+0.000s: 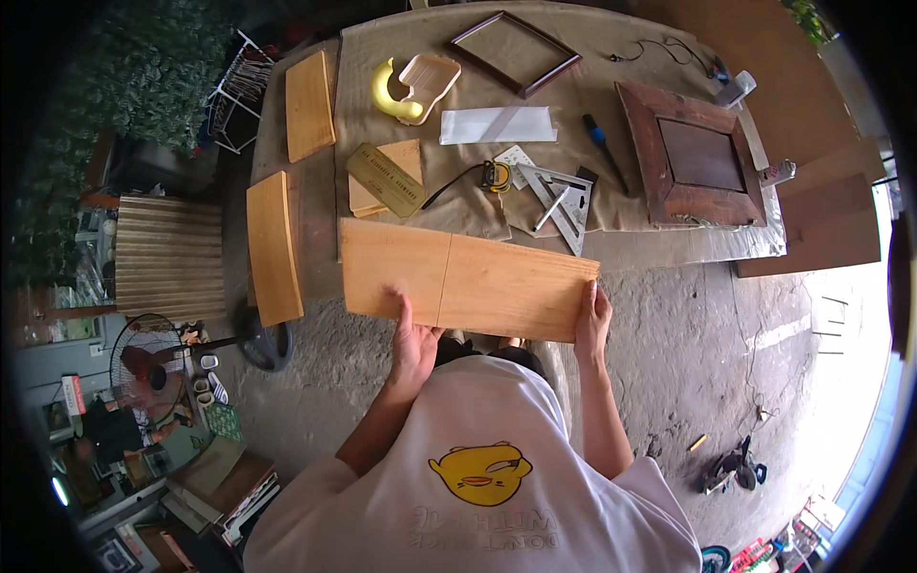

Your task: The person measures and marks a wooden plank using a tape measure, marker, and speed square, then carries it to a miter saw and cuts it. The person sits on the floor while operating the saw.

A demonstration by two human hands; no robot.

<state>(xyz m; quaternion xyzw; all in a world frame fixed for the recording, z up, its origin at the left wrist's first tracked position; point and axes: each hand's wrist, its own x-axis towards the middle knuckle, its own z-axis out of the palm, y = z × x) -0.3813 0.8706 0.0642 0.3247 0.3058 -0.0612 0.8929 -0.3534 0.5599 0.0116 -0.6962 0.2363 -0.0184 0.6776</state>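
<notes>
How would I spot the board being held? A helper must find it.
Start at the cloth-covered workbench. At its near edge, both hands grip a long pale wooden board. Unlike the shorter boards to the left, it has a pencil line across it.

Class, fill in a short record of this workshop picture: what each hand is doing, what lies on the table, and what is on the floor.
left hand: grips near edge of wooden board
right hand: holds board's right end
board: flat, one pencil line across
table: two picture frames, tape measure, metal square, screwdriver
floor: fan, left
</notes>
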